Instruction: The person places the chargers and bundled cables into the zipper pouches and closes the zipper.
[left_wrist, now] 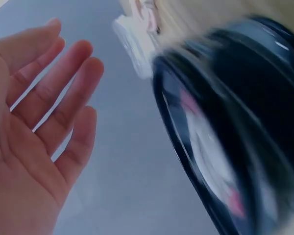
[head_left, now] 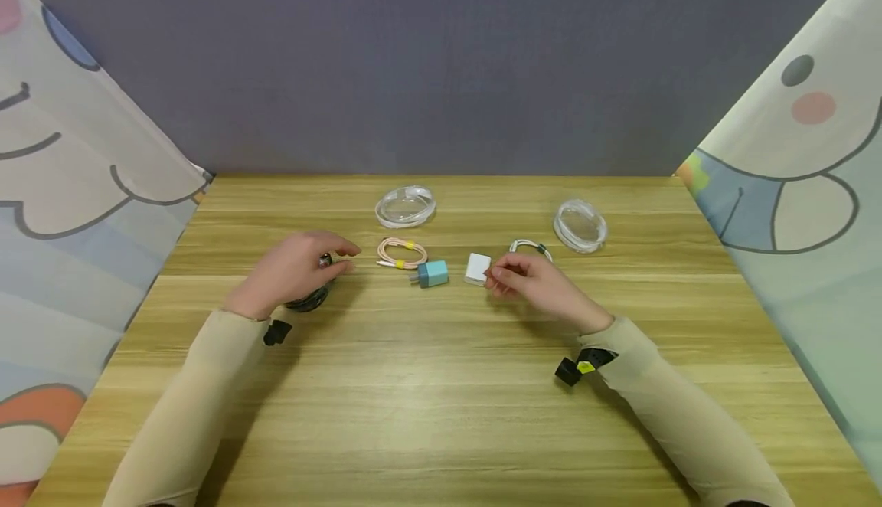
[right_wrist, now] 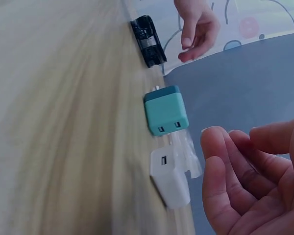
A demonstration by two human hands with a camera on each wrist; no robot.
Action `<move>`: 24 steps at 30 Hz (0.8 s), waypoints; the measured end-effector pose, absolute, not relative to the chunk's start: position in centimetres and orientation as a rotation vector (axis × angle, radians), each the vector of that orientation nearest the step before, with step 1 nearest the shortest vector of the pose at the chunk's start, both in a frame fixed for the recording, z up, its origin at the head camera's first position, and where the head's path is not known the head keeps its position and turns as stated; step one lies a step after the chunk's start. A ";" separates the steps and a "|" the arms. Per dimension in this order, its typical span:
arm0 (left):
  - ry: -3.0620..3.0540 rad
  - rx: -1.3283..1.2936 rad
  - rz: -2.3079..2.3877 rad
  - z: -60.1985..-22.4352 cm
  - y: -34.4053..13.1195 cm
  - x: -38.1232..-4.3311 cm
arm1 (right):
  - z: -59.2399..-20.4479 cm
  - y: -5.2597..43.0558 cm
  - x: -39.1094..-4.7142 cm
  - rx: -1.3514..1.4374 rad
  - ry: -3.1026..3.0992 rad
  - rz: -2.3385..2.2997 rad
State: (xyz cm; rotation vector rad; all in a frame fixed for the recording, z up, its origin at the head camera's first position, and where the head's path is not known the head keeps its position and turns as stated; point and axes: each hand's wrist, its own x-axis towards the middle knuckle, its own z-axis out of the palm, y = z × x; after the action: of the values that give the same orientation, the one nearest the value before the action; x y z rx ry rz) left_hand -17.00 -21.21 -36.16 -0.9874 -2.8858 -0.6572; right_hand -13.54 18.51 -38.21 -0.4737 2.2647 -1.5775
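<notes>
My left hand [head_left: 292, 269] hovers with parted fingers over a black coiled cable [head_left: 308, 300], which it partly hides in the head view. The left wrist view shows the palm with nothing in it, apart from the blurred black coil [left_wrist: 264, 88]. On the other side, my right hand [head_left: 540, 285] has loosely bent fingers and holds nothing. Closest to it is a white USB charger [head_left: 477, 268]; the right wrist view has the fingers apart from this charger [right_wrist: 170, 178]. Left of that lies a teal two-port charger [head_left: 434, 273] with its prongs pointing left.
A pinkish cable coil [head_left: 386, 242] with yellow ties lies behind the teal charger. Behind my right hand is a white cable [head_left: 529, 243], partly hidden. Two clear-and-white coils, a left one [head_left: 396, 224] and a right one [head_left: 586, 246], lie farther back on the wooden table [head_left: 427, 384].
</notes>
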 end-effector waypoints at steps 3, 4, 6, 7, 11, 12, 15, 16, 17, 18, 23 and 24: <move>-2.883 -0.997 -0.660 -35.8 -20.2 -18.0 | -37.9 18.1 -13.9 -0.481 2.284 -1.581; -2.884 -0.995 -0.662 -35.7 -19.8 -18.4 | -37.8 17.9 -14.1 -0.481 2.292 -1.584; -2.887 -0.985 -0.667 -35.2 -19.2 -19.1 | -37.6 17.5 -14.3 -0.485 2.320 -1.575; -2.888 -0.974 -0.672 -35.0 -18.9 -19.6 | -37.5 17.4 -14.4 -0.491 2.332 -1.570; -2.923 -0.914 -0.746 -34.2 -17.7 -21.1 | -37.6 16.7 -15.0 -0.485 2.377 -1.547; -2.934 -0.893 -0.768 -34.1 -17.4 -21.5 | -37.7 16.6 -15.3 -0.481 2.380 -1.546; -2.967 -0.849 -0.815 -34.2 -16.8 -22.7 | -37.9 16.1 -15.9 -0.483 2.380 -1.546; -2.973 -0.837 -0.824 -34.4 -16.6 -23.2 | -37.9 16.0 -16.1 -0.489 2.381 -1.542; -2.979 -0.824 -0.829 -34.5 -16.5 -23.7 | -37.9 15.8 -16.4 -0.492 2.383 -1.537; -2.982 -0.817 -0.826 -34.7 -16.3 -24.2 | -37.9 15.7 -16.6 -0.503 2.391 -1.526; -2.994 -0.827 -0.782 -35.8 -15.7 -26.5 | -37.8 14.7 -17.8 -0.533 2.403 -1.485; -3.003 -0.828 -0.777 -36.0 -15.6 -27.0 | -37.9 14.5 -18.0 -0.534 2.398 -1.482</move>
State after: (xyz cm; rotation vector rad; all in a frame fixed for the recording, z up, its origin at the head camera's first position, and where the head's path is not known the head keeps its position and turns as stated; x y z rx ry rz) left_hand -26.97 -15.58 -36.04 -0.8282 -3.0027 -0.7774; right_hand -17.98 14.45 -37.85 -0.5335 2.3984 -1.4822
